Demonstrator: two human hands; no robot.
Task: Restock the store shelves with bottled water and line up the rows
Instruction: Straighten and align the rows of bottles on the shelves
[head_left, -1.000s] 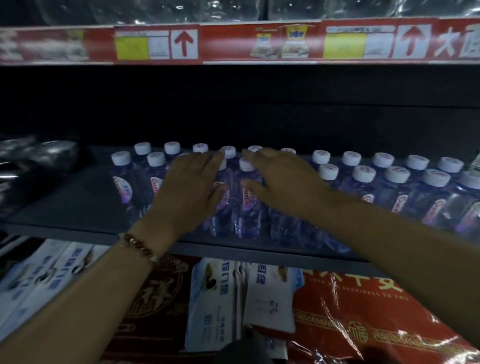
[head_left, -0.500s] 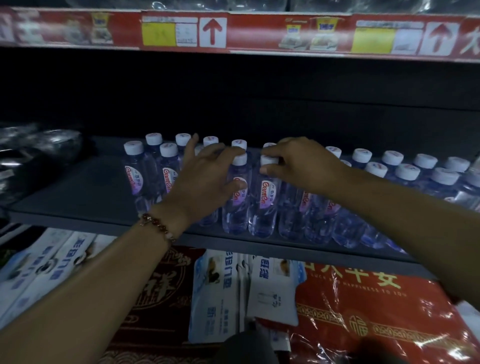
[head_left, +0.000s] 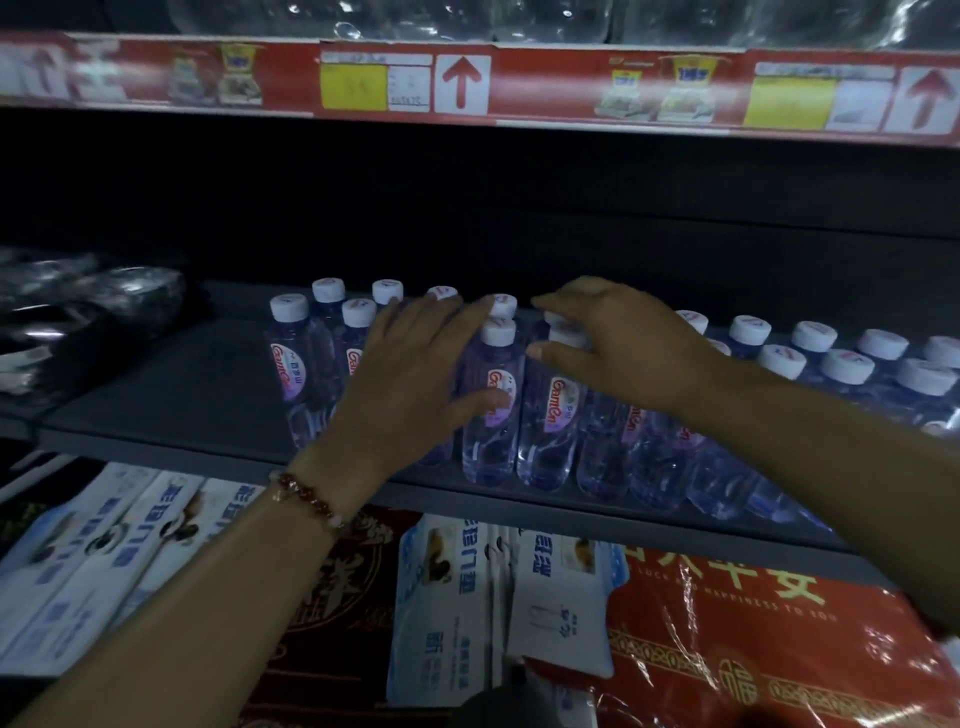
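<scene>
- A dark grey shelf (head_left: 171, 400) crosses the middle of the frame, its board bare at centre left and its back wall black and deep in shadow
- Above it, along the top of the frame, runs a red price strip (head_left: 545, 83) with yellow tags and white cards bearing red arrows; the print on it is too blurred to read
- Water bottles (head_left: 550, 410) with white caps and red-and-white labels stand upright on the shelf in tight rows, from centre frame out to the right edge, where the rows are cut off
- The left hand (head_left: 410, 379), with a bead bracelet (head_left: 306, 496) on its wrist, lies flat against the bottles left of centre, fingers straight and spread, thumb pointing right across one label; it grasps nothing
- The right hand (head_left: 618, 343) hovers over the caps at centre, fingers stretched out to the left and thumb apart below; whether the fingertips touch a cap is hard to tell
- Both hands hide several bottles behind them
- At the left edge, dark plastic-wrapped goods (head_left: 78, 306) sit on the shelf, too dim to identify
- Below the shelf lie white and blue packs (head_left: 457, 597) and a red wrapped package (head_left: 753, 649) with gold ornament, partly cut off by the bottom edge
- Clear plastic items above the strip are only glints
</scene>
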